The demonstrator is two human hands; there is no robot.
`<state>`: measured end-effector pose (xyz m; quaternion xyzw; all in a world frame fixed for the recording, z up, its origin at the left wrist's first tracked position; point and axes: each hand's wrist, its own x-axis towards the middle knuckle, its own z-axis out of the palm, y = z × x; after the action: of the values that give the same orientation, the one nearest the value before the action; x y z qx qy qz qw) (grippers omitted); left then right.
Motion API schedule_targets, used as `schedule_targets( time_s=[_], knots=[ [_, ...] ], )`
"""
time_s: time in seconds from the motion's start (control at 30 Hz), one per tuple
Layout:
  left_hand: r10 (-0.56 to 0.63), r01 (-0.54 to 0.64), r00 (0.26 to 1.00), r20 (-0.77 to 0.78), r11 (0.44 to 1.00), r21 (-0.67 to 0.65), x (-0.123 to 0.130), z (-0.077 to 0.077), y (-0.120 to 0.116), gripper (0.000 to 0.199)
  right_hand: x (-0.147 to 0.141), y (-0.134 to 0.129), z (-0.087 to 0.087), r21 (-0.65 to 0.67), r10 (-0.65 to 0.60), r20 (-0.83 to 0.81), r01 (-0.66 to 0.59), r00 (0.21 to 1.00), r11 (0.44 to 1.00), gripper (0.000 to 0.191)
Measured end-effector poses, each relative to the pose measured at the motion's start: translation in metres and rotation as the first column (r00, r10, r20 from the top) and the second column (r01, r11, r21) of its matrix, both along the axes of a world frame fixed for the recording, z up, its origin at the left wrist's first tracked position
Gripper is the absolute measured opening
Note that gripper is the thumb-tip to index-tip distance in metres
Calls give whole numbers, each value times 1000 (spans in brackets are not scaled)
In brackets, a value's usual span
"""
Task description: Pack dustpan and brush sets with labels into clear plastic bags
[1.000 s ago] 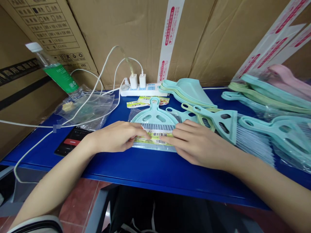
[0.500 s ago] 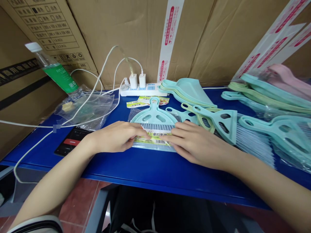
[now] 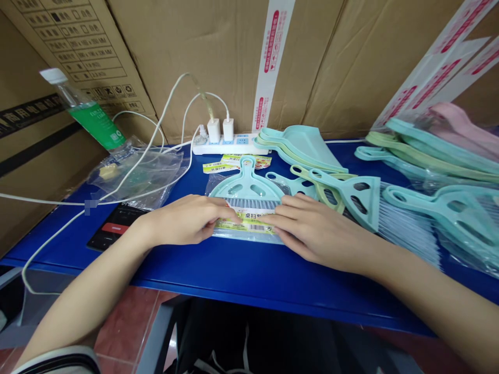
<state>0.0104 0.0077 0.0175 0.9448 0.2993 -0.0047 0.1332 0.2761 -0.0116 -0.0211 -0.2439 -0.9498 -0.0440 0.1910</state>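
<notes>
In front of me on the blue table lies a light-blue hand brush with grey bristles, its handle pointing away. It appears to be in clear plastic. Across its bristle end sits a yellow-green and white label card with printed characters. My left hand is at the card's left end, its index finger extended along it and the other fingers curled under, gripping the edge. At the right end, my right hand rests with its fingers stretched over the card. What lies beneath both palms is hidden.
Loose brushes and stacked dustpans lie right of centre, with bagged sets beyond. Behind are spare label cards and a power strip. Cables, a phone, clear bags and a bottle occupy the left.
My right hand's fingertips have shifted very slightly on the label card. Otherwise the hands, brush and surrounding things look the same.
</notes>
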Motion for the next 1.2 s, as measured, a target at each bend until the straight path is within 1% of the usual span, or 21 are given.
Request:
schedule_targets(
  time_s=[0.4,0.53,0.77,1.2],
  knots=[
    [2,-2,1000,-12,1000,7,0,1,0,55,0,0,1,-35,-18,25,19,1000,999,32],
    [-2,2,1000,-6,1000,18,0,0,0,55,0,0,1,-36,-22,28,23,999,999,32],
    [-3,3,1000,-12,1000,-1,0,1,0,55,0,0,2,-33,-15,28,16,999,999,29],
    [0,0,1000,-5,1000,-2,1,0,-1,55,0,-1,2,-34,-22,35,23,999,999,30]
  ],
)
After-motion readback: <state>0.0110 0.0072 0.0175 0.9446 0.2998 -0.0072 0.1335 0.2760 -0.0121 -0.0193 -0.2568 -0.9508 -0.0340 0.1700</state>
